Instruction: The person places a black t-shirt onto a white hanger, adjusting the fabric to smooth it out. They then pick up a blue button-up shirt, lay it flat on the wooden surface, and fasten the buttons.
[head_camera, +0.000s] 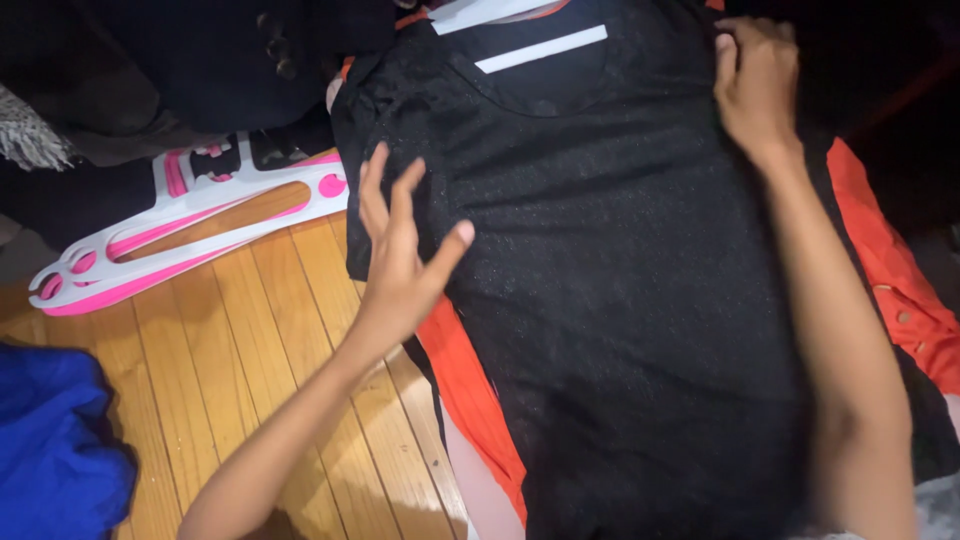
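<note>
Blue cloth (55, 440): I see it bunched at the far left, well apart from my left hand, on the wooden floor (230, 350).
Hangers (180, 235): white and pink plastic ones, lying flat on the floor to the left of my left hand, near the shirt's sleeve edge but not under my fingers.
Dark clothes (200, 60): a heap above the hangers, up and left of my left hand; a grey fringed piece shows at the far left edge.
Left hand (400, 250): I hold it open, fingers spread wide and lifted, palm turned toward the shirt's left sleeve; it grips nothing, and I cannot tell whether the fingertips touch the cloth.
Black shirt (620, 260): it lies flat and face up between my two hands, its neckline away from me, its hem toward me.
Labels: two plain white strips (540, 48) sit at the neckline, narrow and slanted, between my hands and nearer the right one.
Orange garment (470, 390): it lies under the black shirt, showing as a strip just below my left hand and again along my right forearm.
Right hand (755, 75): fingers curled and closed on the shirt's right shoulder, pinching the cloth there.
In the way: my right forearm lies across the shirt's right side and hides it.
</note>
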